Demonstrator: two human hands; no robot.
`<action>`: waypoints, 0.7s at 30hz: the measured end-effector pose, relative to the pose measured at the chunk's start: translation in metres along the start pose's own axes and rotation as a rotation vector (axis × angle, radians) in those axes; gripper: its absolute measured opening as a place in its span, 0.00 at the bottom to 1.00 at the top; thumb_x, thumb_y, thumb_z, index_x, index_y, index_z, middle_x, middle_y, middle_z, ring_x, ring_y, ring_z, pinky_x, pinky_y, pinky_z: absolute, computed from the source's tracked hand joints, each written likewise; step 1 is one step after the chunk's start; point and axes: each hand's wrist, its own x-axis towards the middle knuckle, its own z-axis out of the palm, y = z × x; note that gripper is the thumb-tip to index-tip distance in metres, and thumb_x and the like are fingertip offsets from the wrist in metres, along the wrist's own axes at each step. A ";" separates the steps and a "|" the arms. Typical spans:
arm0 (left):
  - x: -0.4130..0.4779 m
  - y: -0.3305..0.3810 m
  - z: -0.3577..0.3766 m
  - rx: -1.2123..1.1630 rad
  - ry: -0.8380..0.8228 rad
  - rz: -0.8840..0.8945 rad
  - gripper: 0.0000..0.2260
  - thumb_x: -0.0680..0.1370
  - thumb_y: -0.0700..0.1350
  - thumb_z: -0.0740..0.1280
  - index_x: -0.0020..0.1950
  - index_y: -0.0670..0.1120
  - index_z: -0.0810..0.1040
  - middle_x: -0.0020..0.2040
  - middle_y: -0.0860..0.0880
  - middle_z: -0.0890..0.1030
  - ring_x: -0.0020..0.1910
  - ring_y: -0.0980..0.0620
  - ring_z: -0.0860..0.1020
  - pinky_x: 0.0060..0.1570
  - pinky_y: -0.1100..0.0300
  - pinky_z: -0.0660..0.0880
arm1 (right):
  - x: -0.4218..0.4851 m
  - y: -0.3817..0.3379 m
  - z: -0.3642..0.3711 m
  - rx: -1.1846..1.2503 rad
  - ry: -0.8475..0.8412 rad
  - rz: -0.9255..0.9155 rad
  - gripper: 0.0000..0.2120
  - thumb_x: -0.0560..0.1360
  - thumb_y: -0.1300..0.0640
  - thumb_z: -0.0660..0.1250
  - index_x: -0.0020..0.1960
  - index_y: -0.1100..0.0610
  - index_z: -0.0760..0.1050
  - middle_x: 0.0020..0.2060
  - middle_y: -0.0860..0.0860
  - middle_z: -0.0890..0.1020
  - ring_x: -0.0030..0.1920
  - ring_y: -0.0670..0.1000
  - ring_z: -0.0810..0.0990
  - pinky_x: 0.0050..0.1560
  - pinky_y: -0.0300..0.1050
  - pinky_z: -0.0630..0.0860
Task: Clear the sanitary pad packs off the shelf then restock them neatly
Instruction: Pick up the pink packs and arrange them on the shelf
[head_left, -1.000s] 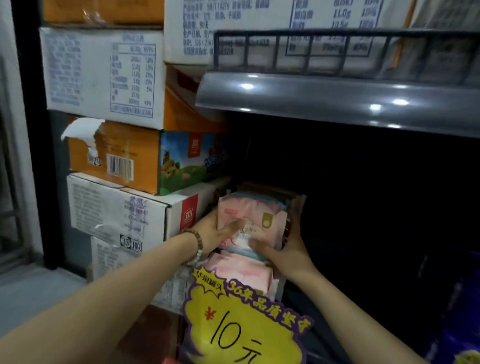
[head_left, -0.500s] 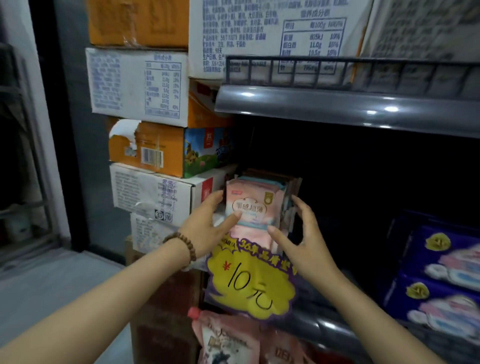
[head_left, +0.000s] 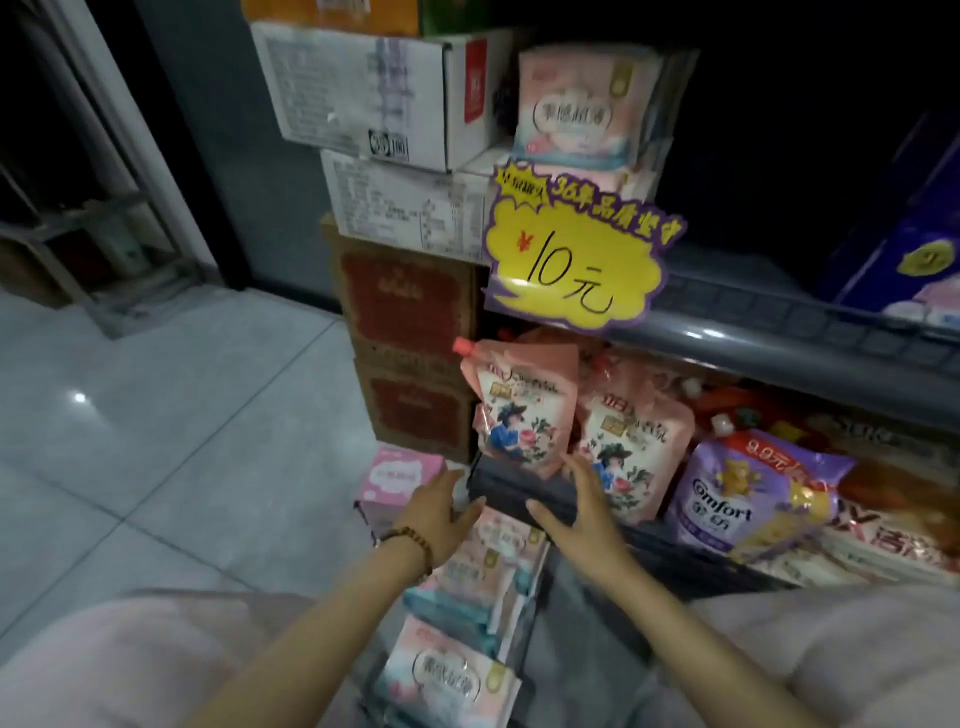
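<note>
**Both hands empty over the pulled packs, one pack left on the shelf**

The soft pink-and-white plastic sanitary pad packs (head_left: 467, 577) lie in an overlapping row directly below the person, running from just under the hands toward the bottom edge of the view. What carries them is hidden. One matching upright pink pad pack (head_left: 582, 104) stands on the upper grey metal shelf (head_left: 779, 332), behind the yellow starburst price card (head_left: 571, 254). A small pink boxy pack (head_left: 402, 475) sits on the grey tiled floor (head_left: 156, 441) just beside the left hand.

The step in hand looks like collecting packs from the lower pile, probably to restock. To do it well, each pack is best taken by its two side edges, face forward and upright. It should then be set flush against the one on the shelf, so the fronts line up behind the card.

The left grip (head_left: 441, 514), with a brown beaded bracelet (head_left: 410, 540) at the wrist, is spread wide with straight fingers and holds nothing. The right grip (head_left: 582, 514) is likewise wide open and empty. Its thumb lies across the dark front rail (head_left: 498, 483) of the lower shelf, though contact cannot be told. Pink spouted refill pouches (head_left: 519, 415) stand just behind that rail.
</note>
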 end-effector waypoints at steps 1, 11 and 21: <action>-0.003 -0.015 0.014 -0.007 -0.046 -0.045 0.18 0.80 0.50 0.61 0.67 0.43 0.69 0.61 0.44 0.76 0.60 0.44 0.75 0.53 0.63 0.67 | -0.006 0.012 0.013 0.024 -0.049 0.096 0.35 0.76 0.51 0.68 0.76 0.55 0.53 0.76 0.49 0.54 0.75 0.48 0.55 0.71 0.39 0.56; -0.009 -0.090 0.059 -0.229 -0.259 -0.546 0.27 0.82 0.55 0.53 0.75 0.39 0.56 0.74 0.40 0.63 0.71 0.42 0.65 0.68 0.53 0.61 | -0.027 0.109 0.114 0.393 -0.316 0.770 0.46 0.57 0.23 0.69 0.66 0.50 0.70 0.62 0.48 0.78 0.61 0.52 0.76 0.64 0.51 0.70; 0.016 -0.114 0.072 -0.365 -0.364 -0.613 0.26 0.79 0.63 0.55 0.63 0.43 0.74 0.56 0.48 0.76 0.54 0.48 0.73 0.60 0.54 0.69 | -0.006 0.127 0.140 0.623 -0.318 0.951 0.51 0.46 0.29 0.79 0.63 0.53 0.74 0.57 0.56 0.81 0.57 0.59 0.80 0.62 0.58 0.75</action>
